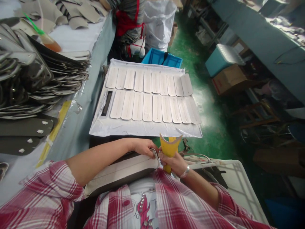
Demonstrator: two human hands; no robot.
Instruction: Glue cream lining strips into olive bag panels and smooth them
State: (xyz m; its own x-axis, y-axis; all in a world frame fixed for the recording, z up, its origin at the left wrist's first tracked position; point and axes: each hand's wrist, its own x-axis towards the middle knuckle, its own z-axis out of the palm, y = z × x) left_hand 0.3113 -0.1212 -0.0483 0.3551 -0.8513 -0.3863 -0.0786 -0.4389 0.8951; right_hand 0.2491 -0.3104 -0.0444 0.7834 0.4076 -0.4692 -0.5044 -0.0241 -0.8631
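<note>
Close to my body lies a long pale panel with a dark lower side, resting at a slant along my left forearm. The bent fingers of my left hand grip its right end, where the edge curls up. Right beside it, my right hand is closed around a yellow piece with a concave, curved top edge. The fingers of both hands nearly meet at the panel's end, and their tips are partly hidden.
Ahead, a white-covered board bears two rows of pale rounded strips and one dark strip. Stacked dark panels fill the left table. A white crate stands at right. A co-worker is beyond, near a blue bin.
</note>
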